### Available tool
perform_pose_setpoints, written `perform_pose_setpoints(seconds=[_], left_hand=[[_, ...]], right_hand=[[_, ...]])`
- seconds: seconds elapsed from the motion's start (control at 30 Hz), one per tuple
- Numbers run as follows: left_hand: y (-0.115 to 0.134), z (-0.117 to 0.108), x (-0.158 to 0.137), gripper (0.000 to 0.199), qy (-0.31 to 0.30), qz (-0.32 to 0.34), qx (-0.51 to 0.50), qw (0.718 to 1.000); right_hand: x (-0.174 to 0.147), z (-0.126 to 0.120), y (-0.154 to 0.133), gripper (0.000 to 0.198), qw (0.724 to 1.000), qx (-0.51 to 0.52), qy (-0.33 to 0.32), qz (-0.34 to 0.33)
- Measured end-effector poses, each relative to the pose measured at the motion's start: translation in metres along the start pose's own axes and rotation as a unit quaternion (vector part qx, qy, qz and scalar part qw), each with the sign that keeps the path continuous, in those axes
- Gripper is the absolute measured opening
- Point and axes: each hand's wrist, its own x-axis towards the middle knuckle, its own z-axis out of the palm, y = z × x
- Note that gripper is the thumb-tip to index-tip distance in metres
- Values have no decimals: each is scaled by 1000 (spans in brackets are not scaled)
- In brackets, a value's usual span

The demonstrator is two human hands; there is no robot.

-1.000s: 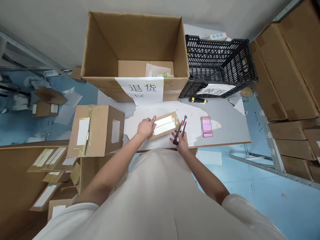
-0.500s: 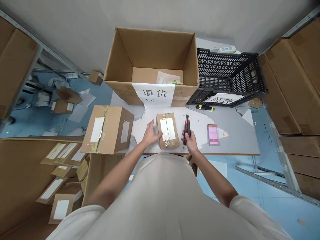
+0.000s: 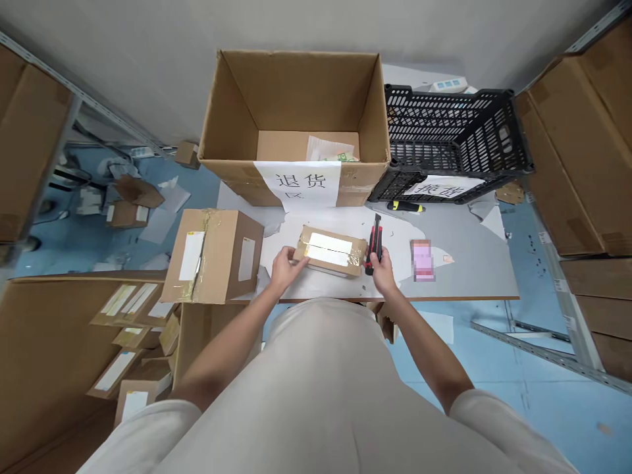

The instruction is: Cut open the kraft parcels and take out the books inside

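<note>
A small taped cardboard box [image 3: 330, 251] with a white label lies lengthwise across the table in front of me. My left hand [image 3: 287, 268] grips its left end, thumb at the near corner and fingers at the end face. In my right hand [image 3: 384, 273] is a red and black utility knife [image 3: 374, 245], pointing away from me. The knife is beside the box's right end; I cannot tell whether they touch.
A larger taped carton [image 3: 212, 257] stands at left. Behind are an open cardboard box [image 3: 232, 172] with small bags inside and a black plastic crate [image 3: 451, 150]. A yellow and black cutter [image 3: 405, 207] and a pink blurred item [image 3: 422, 261] lie at right. Several parcels [image 3: 116, 370] fill a bin at lower left.
The small box has turned from upright to sideways, its long side now across the table. My left hand has closed on its left end. The right hand and knife have shifted slightly right.
</note>
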Motion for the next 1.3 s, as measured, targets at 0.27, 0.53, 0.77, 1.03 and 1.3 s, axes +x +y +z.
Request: perform_pose_setpoints(seconds=[0.27,0.53,0.77,1.03,1.3], left_hand=[[33,-4,23,98,-166,253,193,934],[53,7,45,120,-184,273,265,906],[51,15,42,123,-186,283,268,902],[50,15,41,115,-173,274,233,917],[43,18,31,115,-157,261,221,927]], right_hand=[[-14,-67,5,64,989,-138,-34,44],[-47,-77,10,74,984,-102,-114,89],[-50,-71,13,74,987,-91,-92,101],[-53,-68,5,71,980,-147,-88,99],[-51,-82,-15,68,966,-144,-166,134]])
